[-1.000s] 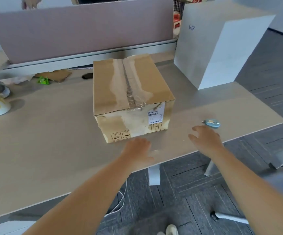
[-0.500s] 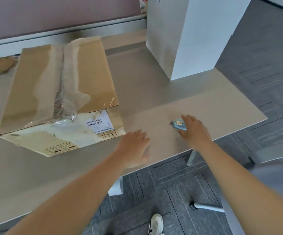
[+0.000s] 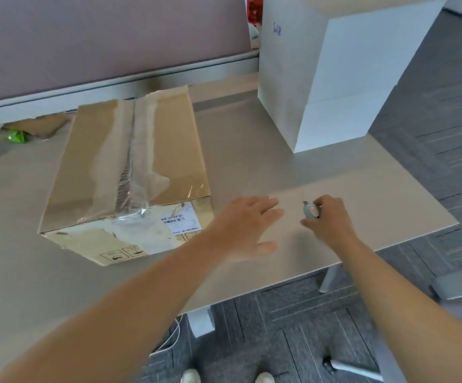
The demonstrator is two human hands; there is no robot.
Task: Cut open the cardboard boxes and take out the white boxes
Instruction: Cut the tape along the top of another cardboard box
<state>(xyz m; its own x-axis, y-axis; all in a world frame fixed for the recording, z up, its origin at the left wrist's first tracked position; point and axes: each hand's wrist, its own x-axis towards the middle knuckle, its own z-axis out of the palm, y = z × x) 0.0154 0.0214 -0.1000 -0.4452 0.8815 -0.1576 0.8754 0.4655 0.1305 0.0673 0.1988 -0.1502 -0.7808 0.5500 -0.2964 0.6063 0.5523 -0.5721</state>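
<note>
On desk (image 3: pixel 362 189), right hand (image 3: pixel 328 221) gripping cutter (image 3: pixel 311 210)

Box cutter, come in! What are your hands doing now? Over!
Right hand pinching the cutter. Left hand open, empty. Cardboard box still taped shut. Nothing between cutter and box.

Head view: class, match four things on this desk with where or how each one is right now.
Things:
1. cardboard box
2. white box
3. cutter
4. left hand

States:
A. pinched in the right hand
B. flat and open, beside the cardboard box
C. far right, pen marks on its side
D. taped shut along the top

Pairs: 1-D, 2-C, 3-A, 4-B
</note>
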